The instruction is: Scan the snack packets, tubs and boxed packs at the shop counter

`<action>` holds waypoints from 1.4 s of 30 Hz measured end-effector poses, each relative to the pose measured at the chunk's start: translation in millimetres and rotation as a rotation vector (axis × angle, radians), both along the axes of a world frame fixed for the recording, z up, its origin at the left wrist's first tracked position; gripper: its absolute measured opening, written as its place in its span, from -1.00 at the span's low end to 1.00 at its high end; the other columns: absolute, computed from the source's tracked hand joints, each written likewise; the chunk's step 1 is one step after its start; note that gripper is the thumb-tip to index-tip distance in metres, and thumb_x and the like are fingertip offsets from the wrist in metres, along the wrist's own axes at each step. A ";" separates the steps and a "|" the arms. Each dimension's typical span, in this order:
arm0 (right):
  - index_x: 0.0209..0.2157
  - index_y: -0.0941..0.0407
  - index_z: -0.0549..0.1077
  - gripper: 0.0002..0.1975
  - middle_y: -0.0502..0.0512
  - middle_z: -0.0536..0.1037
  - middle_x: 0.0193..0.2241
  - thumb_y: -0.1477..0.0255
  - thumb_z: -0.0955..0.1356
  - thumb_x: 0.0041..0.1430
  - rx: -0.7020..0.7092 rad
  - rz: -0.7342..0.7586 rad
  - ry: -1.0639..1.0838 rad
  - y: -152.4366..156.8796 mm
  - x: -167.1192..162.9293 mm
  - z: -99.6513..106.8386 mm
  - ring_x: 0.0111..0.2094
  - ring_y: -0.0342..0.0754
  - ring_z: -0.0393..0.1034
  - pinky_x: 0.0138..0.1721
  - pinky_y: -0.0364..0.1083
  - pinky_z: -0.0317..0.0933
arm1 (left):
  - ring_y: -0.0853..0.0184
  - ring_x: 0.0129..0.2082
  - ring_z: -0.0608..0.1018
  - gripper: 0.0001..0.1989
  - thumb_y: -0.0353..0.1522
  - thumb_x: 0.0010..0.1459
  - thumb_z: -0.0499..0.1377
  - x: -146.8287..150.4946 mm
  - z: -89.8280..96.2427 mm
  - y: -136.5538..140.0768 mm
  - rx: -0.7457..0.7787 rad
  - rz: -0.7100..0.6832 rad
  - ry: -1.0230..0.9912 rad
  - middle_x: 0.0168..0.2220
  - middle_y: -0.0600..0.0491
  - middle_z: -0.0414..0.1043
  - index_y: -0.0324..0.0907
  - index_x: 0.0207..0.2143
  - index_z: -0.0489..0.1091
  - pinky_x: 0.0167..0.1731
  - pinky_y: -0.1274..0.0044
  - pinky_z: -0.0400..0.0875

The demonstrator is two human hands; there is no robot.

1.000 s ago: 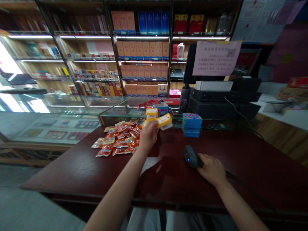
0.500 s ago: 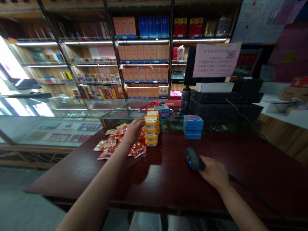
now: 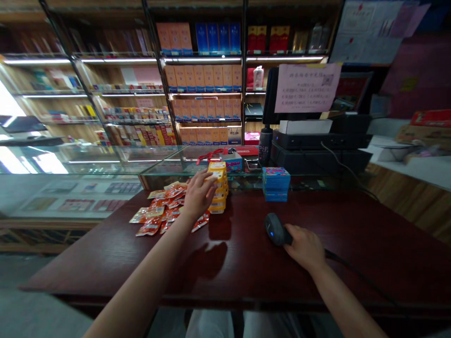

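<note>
Left hand: the left hand (image 3: 199, 193) hangs palm-down with its fingers spread and slightly bent, and no object shows in its grasp; whether the fingertips touch the tubs behind them cannot be told.
Right hand: the right hand (image 3: 306, 244) is curled around the handle of a dark grey plastic handheld scanner (image 3: 275, 229) with a small blue light, its head pointing away from the person.
Scanner cable: a thin black cable (image 3: 355, 270) trails from behind the right hand across the dark red-brown wooden desk (image 3: 246, 272).
Yellow tubs: small rectangular yellow plastic tubs (image 3: 218, 206) with pale labels stand stacked near the far edge of the desk, partly hidden by the left hand.
Orange packets: shiny orange-red plastic packets (image 3: 155, 213) lie in a loose, overlapping heap to the left of the tubs, partly behind the left hand and forearm.
Blue packs: flat blue packs (image 3: 276, 185) with a colourful top stand in one squared pile, well apart from the tubs and beyond the scanner.
In order: tubs and blue packs look finished as stacks.
Not in order: the packets appear unsorted.
Scanning: the scanner is near none of the goods; which have been read, and which are left, cannot be told.
</note>
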State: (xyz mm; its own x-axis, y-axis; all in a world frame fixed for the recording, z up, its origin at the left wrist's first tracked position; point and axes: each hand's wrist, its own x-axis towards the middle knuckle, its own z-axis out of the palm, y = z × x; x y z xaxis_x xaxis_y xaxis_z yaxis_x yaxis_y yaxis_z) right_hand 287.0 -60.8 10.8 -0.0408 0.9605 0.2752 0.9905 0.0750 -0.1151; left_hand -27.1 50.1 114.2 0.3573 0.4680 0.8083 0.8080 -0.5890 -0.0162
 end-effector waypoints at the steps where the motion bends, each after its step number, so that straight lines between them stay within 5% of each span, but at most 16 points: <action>1: -0.14 0.08 0.40 -0.69 0.10 0.54 -0.23 0.44 0.31 0.01 0.001 -0.013 0.001 0.3 -0.6 0.7 -0.24 0.01 0.42 -0.25 -0.10 0.13 | 0.19 0.14 0.29 -0.76 -0.34 0.19 0.06 9.4 -2.5 -3.4 -0.001 -0.014 0.004 0.01 -0.02 0.35 -0.08 -0.09 0.39 0.11 0.25 0.21; 10: -0.22 0.07 0.40 -0.78 0.07 0.53 -0.33 0.45 0.33 0.03 0.013 -0.131 0.038 -2.8 0.4 8.7 -0.29 0.00 0.43 -0.32 -0.10 0.11 | 0.21 0.08 0.31 -0.69 -0.40 0.17 0.04 118.4 -28.4 13.9 -0.230 -0.182 0.147 0.04 -0.03 0.32 -0.10 -0.03 0.35 0.07 0.33 0.26; 17: -0.22 0.07 0.42 -0.76 0.07 0.52 -0.31 0.46 0.33 -0.01 -0.044 -0.145 0.067 3.1 3.5 5.9 -0.25 0.02 0.42 -0.26 -0.08 0.15 | 0.20 0.10 0.28 -0.70 -0.43 0.17 0.03 203.7 -14.6 58.6 -0.235 -0.188 0.215 0.06 -0.09 0.30 -0.18 -0.03 0.31 0.10 0.34 0.20; 22: -0.20 0.04 0.42 -0.72 0.04 0.52 -0.29 0.49 0.35 -0.02 -0.049 -0.148 0.109 5.0 2.9 5.1 -0.21 -0.01 0.40 -0.20 -0.10 0.16 | 0.19 0.04 0.35 -0.73 -0.43 0.18 0.05 239.1 -11.3 79.4 -0.193 -0.107 0.246 -0.04 -0.15 0.39 -0.24 -0.05 0.31 0.10 0.30 0.15; 29: -0.19 0.03 0.42 -0.71 0.02 0.51 -0.28 0.49 0.35 -0.03 -0.056 -0.164 0.123 5.5 3.1 7.0 -0.20 -0.02 0.39 -0.18 -0.10 0.14 | 0.20 -0.16 0.41 -0.83 -0.42 0.23 0.00 229.9 4.7 80.3 -0.154 -0.038 0.455 -0.29 -0.09 0.47 -0.22 -0.23 0.38 -0.12 0.35 0.22; 35: -0.20 0.05 0.42 -0.75 0.02 0.51 -0.32 0.48 0.33 0.01 -0.051 -0.155 0.096 4.7 3.7 8.6 -0.25 -0.02 0.40 -0.24 -0.10 0.14 | 0.18 -0.16 0.39 -0.80 -0.47 0.22 -0.03 198.2 22.5 57.8 -0.189 -0.004 0.541 -0.25 -0.12 0.40 -0.24 -0.25 0.39 -0.29 0.42 0.27; 39: -0.19 0.05 0.42 -0.75 0.02 0.51 -0.33 0.47 0.31 0.03 -0.043 -0.142 0.099 4.9 3.9 7.2 -0.26 -0.02 0.40 -0.26 -0.10 0.14 | 0.22 -0.19 0.42 -0.82 -0.48 0.18 0.00 166.0 12.0 43.2 -0.312 0.083 0.235 -0.21 -0.11 0.38 -0.22 -0.24 0.38 -0.28 0.45 0.33; 42: -0.17 0.07 0.42 -0.73 0.04 0.51 -0.32 0.46 0.33 0.01 -0.044 -0.144 0.092 4.8 3.3 4.7 -0.24 -0.01 0.40 -0.25 -0.09 0.14 | 0.24 -0.23 0.46 -0.93 -0.42 0.11 0.12 144.9 -15.3 34.7 -0.411 -0.035 -0.300 -0.29 -0.05 0.41 -0.23 -0.34 0.39 -0.22 0.43 0.37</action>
